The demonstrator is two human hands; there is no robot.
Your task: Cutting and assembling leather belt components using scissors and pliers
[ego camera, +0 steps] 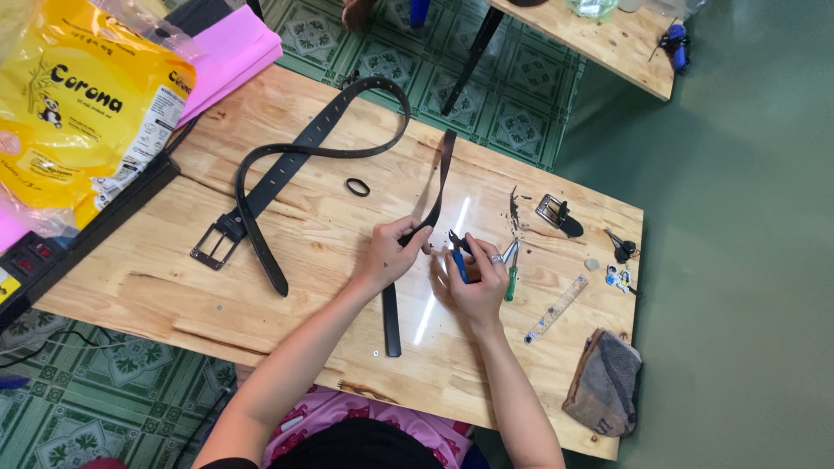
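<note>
Hands meet at the table's middle, over a black strap [439, 187] that rises from the left hand [387, 256] toward twelve o'clock and also runs flat under that hand toward six o'clock. The left hand's fingers are pressed together, pinching the strap near its bend. At three o'clock of it the right hand [476, 282] is closed around blue-handled pliers [457, 254], whose jaws point up toward the strap and sit just beside the left fingertips.

A second belt [295, 161] with its square buckle [213, 246] loops across the table [261, 304] at ten o'clock, and a small black loop [357, 187] lies between it and the strap. At two o'clock of the hands sit a loose buckle [556, 213] and some dark scraps [514, 208]; a green-handled tool [511, 280] lies touching the right hand's far side. A clear ruler [556, 308] and a folded cloth [604, 382] lie toward four o'clock.

The main hazard, as I judge it, is the closeness of pliers and fingertips: a slip of the jaws could nip the left thumb or finger. The strap is held only by a pinch, so a hard pull could twist it free or scar the leather. Whether the jaws already grip the strap I cannot tell.
</note>
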